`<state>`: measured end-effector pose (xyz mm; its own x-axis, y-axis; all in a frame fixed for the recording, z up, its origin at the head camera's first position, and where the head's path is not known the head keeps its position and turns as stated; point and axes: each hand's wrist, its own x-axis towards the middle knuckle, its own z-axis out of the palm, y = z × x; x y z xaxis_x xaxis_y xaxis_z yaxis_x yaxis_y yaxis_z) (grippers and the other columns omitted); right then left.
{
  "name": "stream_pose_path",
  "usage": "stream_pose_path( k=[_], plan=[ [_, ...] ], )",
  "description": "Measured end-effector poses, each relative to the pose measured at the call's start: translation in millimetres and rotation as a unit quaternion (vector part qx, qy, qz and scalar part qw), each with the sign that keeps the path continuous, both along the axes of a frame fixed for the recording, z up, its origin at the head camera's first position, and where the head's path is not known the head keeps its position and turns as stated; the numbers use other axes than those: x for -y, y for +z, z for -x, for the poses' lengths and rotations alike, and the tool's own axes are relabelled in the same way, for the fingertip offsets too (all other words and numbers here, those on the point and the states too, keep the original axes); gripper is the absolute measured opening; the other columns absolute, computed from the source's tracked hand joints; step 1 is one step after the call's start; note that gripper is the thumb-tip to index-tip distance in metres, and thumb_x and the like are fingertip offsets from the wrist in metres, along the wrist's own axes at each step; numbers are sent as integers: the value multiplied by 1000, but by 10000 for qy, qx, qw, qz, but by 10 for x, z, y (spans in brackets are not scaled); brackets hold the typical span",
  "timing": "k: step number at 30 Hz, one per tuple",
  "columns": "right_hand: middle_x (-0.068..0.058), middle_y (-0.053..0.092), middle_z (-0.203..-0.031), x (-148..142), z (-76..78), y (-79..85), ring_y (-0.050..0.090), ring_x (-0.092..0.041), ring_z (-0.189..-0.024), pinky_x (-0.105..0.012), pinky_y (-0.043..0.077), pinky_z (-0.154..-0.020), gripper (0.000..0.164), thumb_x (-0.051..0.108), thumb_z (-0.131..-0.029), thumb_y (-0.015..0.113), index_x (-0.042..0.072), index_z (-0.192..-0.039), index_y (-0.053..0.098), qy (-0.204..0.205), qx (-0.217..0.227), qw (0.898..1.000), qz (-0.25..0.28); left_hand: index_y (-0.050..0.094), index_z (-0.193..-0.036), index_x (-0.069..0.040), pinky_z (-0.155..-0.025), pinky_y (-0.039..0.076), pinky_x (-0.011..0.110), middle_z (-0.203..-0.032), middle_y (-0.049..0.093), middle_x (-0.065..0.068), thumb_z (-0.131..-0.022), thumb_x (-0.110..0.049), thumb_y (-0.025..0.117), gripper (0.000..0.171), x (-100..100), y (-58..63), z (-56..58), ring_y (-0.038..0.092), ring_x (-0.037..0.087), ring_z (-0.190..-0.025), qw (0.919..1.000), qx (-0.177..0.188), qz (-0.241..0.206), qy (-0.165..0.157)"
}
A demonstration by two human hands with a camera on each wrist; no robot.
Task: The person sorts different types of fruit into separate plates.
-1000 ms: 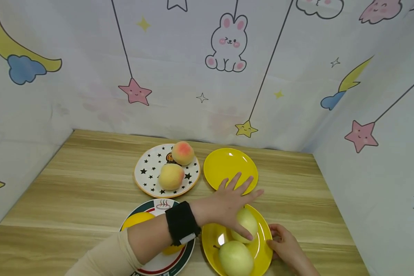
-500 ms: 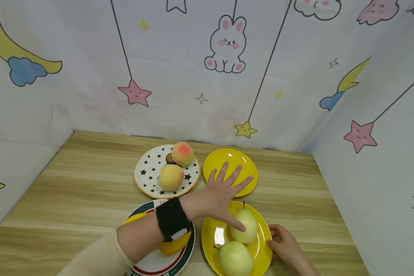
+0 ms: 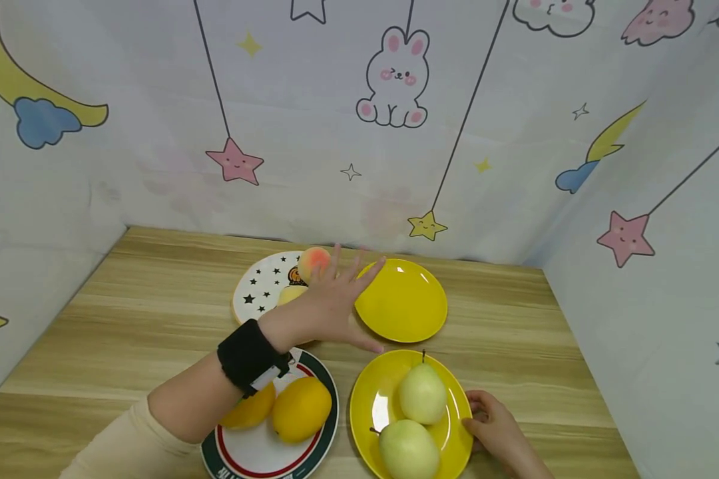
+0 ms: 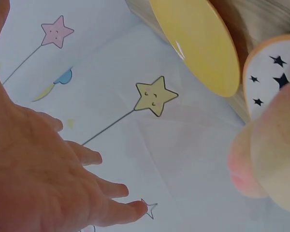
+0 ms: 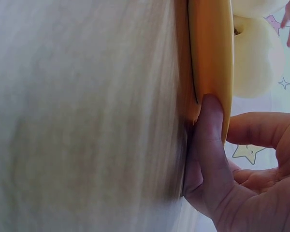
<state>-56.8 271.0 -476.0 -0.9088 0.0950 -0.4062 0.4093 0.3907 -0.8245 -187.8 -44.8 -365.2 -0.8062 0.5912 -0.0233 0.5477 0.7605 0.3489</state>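
Observation:
My right hand [image 3: 497, 429] pinches the right rim of a round yellow plate [image 3: 369, 392]. In the right wrist view its thumb and a finger lie on either face of the rim. On this plate sit two pale green pears, one behind [image 3: 422, 394] and one in front [image 3: 409, 454]. My left hand [image 3: 329, 306], fingers spread, holds nothing and hovers near the right side of a star-patterned plate [image 3: 254, 286]. Two peaches [image 3: 311, 263] lie on that plate, partly hidden by the hand. In the left wrist view, the peaches [image 4: 280, 159] appear beside the spread hand [image 4: 48, 174].
Behind the pear plate lies another yellow plate [image 3: 403, 303]. At the front left, a white plate with a dark green rim [image 3: 263, 459] bears two yellow-orange oval fruits [image 3: 302, 409], partly covered by the left forearm. A printed cloth [image 3: 311, 133] encloses the wooden table [image 3: 527, 346] on three sides.
My left hand has moved left and back, from over the pears toward the peaches, uncovering the pear plate and the yellow-orange fruits. My right hand stays on the rim.

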Motion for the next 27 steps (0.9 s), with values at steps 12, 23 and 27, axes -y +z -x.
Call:
stream_pose_path(
  k=[12,23,27],
  plan=[
    [-15,56,-101,-119,39,20,63,-24,-78,-44,57,-59,44,-5,-86,60,-15,-126,45,768,27,9966,292,2,-159,-25,-103,7,75,-161,-13,14,-70,-67,75,122,668,-218,138,-13,49,-142,9945,398,104,968],
    [-15,57,-106,-444,529,417,58,-26,-87,-42,55,-63,44,20,-95,64,-9,-125,51,1677,148,9826,-785,5,-159,-21,-101,13,77,-161,-5,22,-77,-58,74,113,860,-407,85,-2,57,-140,9907,608,192,1199],
    [-18,59,-108,-362,859,537,60,-30,-91,-39,53,-65,40,13,-95,63,-8,-127,50,1703,-675,9743,-1312,5,-158,-19,-100,15,77,-160,-5,23,-78,-58,75,113,894,-424,80,-2,56,-140,9910,586,173,1190]
  ],
)
